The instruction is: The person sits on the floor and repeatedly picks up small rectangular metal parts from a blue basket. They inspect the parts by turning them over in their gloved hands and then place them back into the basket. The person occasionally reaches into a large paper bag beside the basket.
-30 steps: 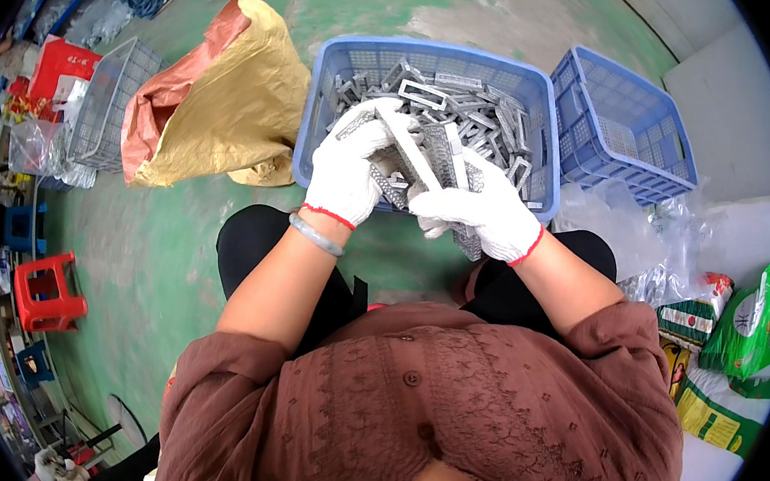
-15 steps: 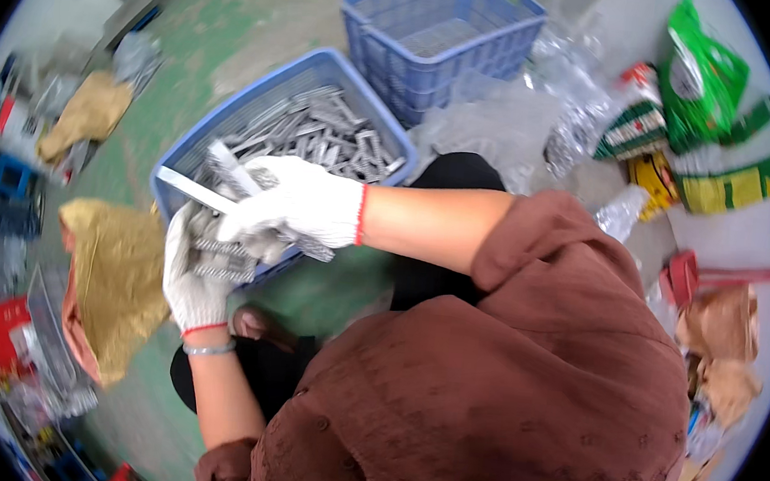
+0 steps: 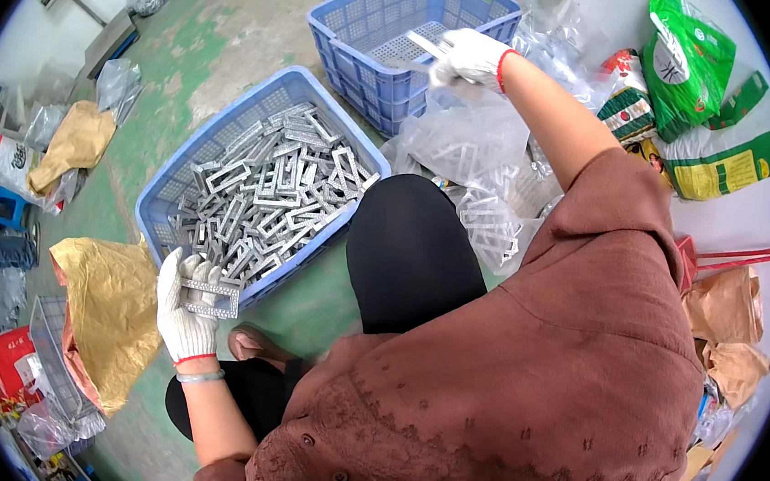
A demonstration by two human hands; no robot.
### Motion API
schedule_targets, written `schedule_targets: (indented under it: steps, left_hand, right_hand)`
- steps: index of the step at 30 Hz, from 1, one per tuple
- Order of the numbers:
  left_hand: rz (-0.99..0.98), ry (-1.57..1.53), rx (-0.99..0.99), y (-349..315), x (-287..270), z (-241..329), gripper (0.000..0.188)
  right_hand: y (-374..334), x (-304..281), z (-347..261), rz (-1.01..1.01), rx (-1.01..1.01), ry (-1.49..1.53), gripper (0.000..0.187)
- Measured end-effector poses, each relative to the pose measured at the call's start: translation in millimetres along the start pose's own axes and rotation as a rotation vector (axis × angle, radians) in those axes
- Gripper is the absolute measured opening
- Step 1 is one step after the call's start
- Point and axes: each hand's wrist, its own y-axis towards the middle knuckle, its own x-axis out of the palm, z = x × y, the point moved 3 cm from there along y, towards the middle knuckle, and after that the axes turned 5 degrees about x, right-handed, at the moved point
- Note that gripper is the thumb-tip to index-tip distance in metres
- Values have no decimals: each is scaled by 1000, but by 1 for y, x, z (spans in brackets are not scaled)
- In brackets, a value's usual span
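In my white-gloved left hand (image 3: pixel 182 310) is a silver rectangular metal frame (image 3: pixel 226 301), held with the fingers around it, just off the near-left edge of a blue plastic basket (image 3: pixel 164 166). That basket holds a heap of similar metal frames (image 3: pixel 270 198). My right hand (image 3: pixel 472 58), gloved too and slightly blurred, is stretched out over the near-right rim of a second blue basket (image 3: pixel 362 83). From its closed fingers a pale silver strip-like piece (image 3: pixel 423 42) sticks out to the left; its full shape is hidden. Inside the second basket the perforated floor shows.
Clear plastic bags (image 3: pixel 462 142) lie right of the baskets, one bag (image 3: pixel 494 221) with metal frames inside. A yellow woven sack (image 3: pixel 109 308) sits on the left. Green bags (image 3: pixel 689 66) stand along the right wall. A platform scale (image 3: pixel 109 42) is at the far left.
My right hand has moved away from my left, up and right, to the second basket with the strip-like piece. My left hand has lowered slightly. The heap of frames now shows more fully.
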Motion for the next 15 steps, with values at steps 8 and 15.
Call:
schedule_targets:
  steps: [8,15]
  left_hand:
    - [32,25,-8,2,-6,-7,35]
    - [49,46,-17,6,-8,-11,37]
  right_hand:
    - [45,-17,107,-18,574,-567,30]
    - [49,-22,108,17,532,-536,44]
